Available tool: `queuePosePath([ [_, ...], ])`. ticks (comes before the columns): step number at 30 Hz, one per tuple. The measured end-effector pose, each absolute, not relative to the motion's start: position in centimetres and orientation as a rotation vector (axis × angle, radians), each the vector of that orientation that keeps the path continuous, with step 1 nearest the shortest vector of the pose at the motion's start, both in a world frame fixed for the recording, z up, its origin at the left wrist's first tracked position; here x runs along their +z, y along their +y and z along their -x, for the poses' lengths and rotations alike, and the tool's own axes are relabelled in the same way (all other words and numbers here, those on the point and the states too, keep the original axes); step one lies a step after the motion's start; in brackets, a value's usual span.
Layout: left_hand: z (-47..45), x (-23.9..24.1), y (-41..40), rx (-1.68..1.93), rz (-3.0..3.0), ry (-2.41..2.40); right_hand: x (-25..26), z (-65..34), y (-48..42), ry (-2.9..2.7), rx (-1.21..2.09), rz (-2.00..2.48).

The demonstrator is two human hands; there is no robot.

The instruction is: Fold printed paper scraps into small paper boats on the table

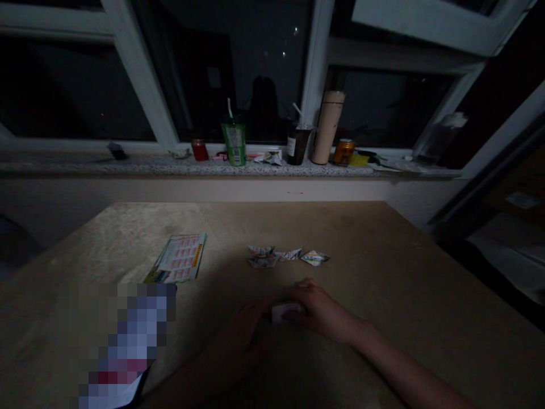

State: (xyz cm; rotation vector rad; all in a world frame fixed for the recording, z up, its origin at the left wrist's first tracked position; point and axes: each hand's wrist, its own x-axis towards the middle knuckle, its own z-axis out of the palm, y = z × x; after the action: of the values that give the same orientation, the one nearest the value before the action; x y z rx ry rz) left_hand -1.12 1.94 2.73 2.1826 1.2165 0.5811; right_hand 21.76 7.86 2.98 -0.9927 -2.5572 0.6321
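My right hand point(313, 307) grips a small folded piece of paper point(279, 312), pale on the side towards me, between thumb and fingers just above the table. Close to its left edge is my left hand point(249, 326), dim in shadow, with fingers stretched out and the thumb apart. Whether its fingertips touch the paper I cannot tell. Beyond both hands lie several small folded paper shapes with printed patterns: a stacked-looking pair point(262, 258), a narrow one point(288, 255) and a pointed one point(315, 258).
The table point(361, 238) reaches to the wall. On its left lie printed leaflets point(181, 258) and a blurred-out device point(136, 335). The windowsill point(162, 166) holds a green cup point(235, 142), a dark cup point(299, 145), a tall flask point(328, 128), a red jar point(199, 150) and an orange can point(344, 153).
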Motion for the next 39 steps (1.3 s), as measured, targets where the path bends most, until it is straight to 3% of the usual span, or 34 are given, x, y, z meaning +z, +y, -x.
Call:
queuePosePath([
  [10,0.6,2.4,1.6,0.572,-2.361,1.387,2.0,-21.3,8.5,-2.522,0.662,1.025],
  [18,-0.6,1.3,-1.8,0.232,-2.694,1.237,2.2,-21.1,8.1,-2.465,0.693,1.030],
  [39,-0.8,1.0,-2.3,0.126,-2.673,1.272,2.0,-21.1,8.0,-2.492,0.706,0.966],
])
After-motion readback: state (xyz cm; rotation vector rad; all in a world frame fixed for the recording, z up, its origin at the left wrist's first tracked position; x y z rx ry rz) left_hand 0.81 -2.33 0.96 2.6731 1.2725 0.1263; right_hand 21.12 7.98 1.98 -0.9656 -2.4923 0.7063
